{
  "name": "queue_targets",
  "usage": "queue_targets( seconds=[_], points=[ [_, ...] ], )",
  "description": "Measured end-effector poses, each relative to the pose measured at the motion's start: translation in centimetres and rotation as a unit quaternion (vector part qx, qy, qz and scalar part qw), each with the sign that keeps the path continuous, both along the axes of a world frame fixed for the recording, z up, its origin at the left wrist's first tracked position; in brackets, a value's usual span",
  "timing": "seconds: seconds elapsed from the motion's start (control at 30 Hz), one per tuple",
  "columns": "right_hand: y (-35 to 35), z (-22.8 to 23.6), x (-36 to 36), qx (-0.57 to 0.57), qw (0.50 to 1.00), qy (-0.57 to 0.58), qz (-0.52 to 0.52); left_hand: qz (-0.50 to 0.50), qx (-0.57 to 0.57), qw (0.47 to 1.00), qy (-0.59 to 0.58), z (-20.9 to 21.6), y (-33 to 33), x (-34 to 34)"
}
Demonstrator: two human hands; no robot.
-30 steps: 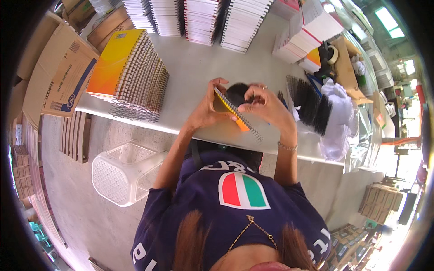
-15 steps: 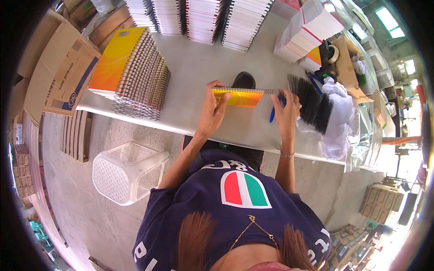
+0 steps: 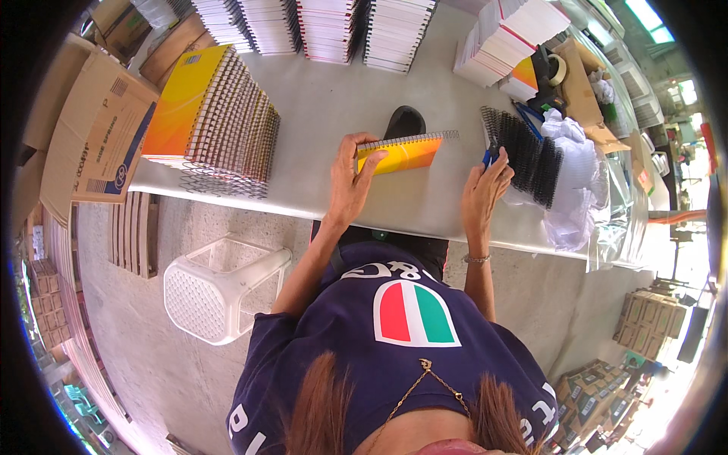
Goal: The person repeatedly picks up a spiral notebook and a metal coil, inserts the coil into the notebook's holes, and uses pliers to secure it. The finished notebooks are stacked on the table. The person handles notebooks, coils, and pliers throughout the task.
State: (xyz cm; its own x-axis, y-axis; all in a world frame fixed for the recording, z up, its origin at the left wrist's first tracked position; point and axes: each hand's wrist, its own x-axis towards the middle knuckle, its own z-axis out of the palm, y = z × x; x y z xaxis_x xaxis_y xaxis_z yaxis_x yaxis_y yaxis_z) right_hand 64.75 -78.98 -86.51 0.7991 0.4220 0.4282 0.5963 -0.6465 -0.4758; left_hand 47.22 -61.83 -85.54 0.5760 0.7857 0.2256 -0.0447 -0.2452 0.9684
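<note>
My left hand [image 3: 353,178] is closed on the left end of a yellow-and-orange notebook [image 3: 413,155], held tilted on edge over the table. A wire spiral [image 3: 450,136] runs along its top edge and sticks out past the right end. To the right, my right hand [image 3: 485,186] is closed around a small blue-handled tool, apparently pliers [image 3: 491,154], whose tip is hard to make out. That hand is apart from the notebook, beside a pile of black spiral coils [image 3: 527,155]. Just behind the notebook lies a dark oval object [image 3: 406,121].
A tall stack of spiral notebooks [image 3: 220,114] stands left, near the front edge of the table [image 3: 318,83]. More book stacks [image 3: 394,34] line the back. Crumpled white plastic [image 3: 572,182] and a tape roll [image 3: 557,70] lie right. A white stool [image 3: 205,296] stands on the floor.
My right hand has drawn away from the spiral's end to the right, and its fingers have closed round the blue-handled tool. The notebook has tilted, its right end rising.
</note>
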Motion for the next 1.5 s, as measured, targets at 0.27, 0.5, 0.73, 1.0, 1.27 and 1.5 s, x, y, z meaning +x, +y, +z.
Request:
queue_targets(
  seconds=[0.27,0.5,0.73,1.0,1.27,1.5],
  points=[
    [1.9,6.1,-5.5,0.123,0.953,0.239,0.141,-0.013,0.085,0.996,0.033,1.7,0.3,-0.9],
    [4.5,6.8,-10.1,0.079,0.942,0.131,0.3,-0.022,0.062,0.996,0.063,2.5,0.0,-1.8],
    [4.9,6.4,-10.4,0.046,0.946,0.109,0.302,-0.014,0.066,0.993,0.095,3.1,-0.4,-2.1],
    [4.4,7.1,-10.6,0.02,0.951,0.099,0.292,0.004,0.103,0.988,0.114,2.8,-1.0,-2.2],
    [4.3,7.4,-5.0,0.144,0.414,0.83,0.344,-0.001,0.176,0.978,0.111,2.1,-1.5,-2.3],
    [2.2,6.5,-2.8,0.02,0.755,0.531,0.384,0.015,0.137,0.976,0.167,4.4,-1.6,-3.0]
  ],
)
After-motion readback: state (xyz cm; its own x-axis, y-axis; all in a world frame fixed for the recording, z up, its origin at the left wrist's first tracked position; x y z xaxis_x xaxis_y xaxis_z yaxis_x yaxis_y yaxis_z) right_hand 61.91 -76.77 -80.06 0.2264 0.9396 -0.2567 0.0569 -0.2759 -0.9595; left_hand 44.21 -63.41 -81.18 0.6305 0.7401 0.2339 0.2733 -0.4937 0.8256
